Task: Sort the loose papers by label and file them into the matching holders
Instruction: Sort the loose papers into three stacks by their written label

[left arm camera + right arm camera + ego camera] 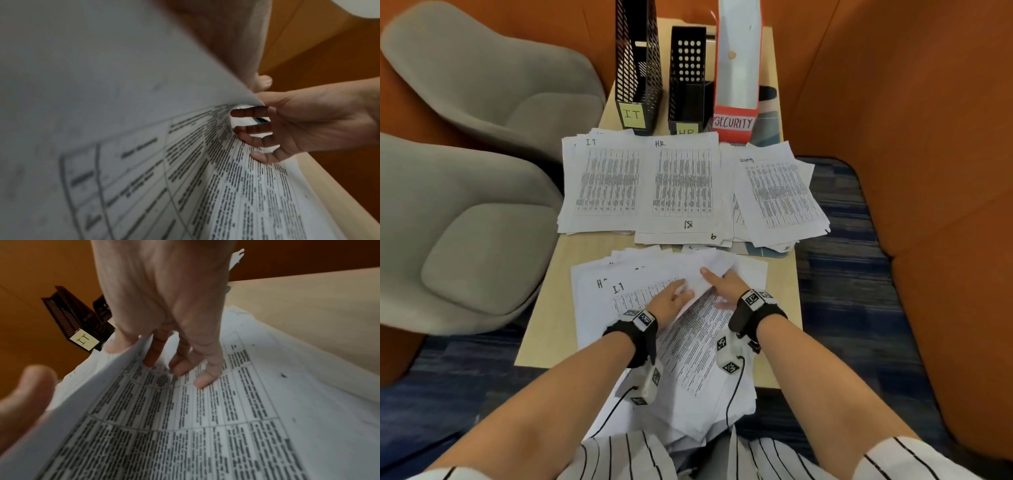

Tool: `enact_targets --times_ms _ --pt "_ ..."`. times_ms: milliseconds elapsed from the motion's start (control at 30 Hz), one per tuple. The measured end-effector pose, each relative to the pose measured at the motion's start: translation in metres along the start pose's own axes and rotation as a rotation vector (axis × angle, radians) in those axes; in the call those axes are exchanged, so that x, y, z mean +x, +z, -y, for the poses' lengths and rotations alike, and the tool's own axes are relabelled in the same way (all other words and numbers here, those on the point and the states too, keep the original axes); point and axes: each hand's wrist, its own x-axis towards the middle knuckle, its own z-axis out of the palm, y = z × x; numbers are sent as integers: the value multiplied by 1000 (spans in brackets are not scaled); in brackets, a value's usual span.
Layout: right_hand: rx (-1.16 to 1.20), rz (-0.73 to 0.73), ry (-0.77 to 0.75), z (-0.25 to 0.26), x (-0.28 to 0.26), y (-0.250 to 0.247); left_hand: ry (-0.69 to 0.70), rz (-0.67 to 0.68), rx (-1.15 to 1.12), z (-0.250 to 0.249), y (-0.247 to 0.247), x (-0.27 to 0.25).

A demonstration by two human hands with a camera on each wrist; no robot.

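Note:
Loose printed papers [599, 291] lie heaped at the table's near end, and some spill over the edge toward my lap. My right hand [717, 284] pinches the raised edge of one sheet [700, 270], thumb on its blank back and fingers [202, 379] on the printed sheet below. My left hand [678, 291] rests with straight fingers against that sheet's back. Sorted piles marked IT [602, 185], HR [681, 185] and Security [777, 195] lie farther out. Behind them stand the IT holder [637, 68], the HR holder [686, 78] and the Security holder [738, 68].
Two grey upholstered chairs [482, 192] stand close along the left of the narrow wooden table [544, 329]. Orange walls enclose the back and right. Blue carpet [842, 308] shows beside the table on the right.

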Motion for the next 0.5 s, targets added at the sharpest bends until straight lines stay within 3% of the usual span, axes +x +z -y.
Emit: enact_targets --times_ms 167,500 --pt "27 38 17 -1 -11 2 25 30 106 -6 -2 2" --pt "68 31 48 3 -11 1 -34 9 -12 -17 -6 4"
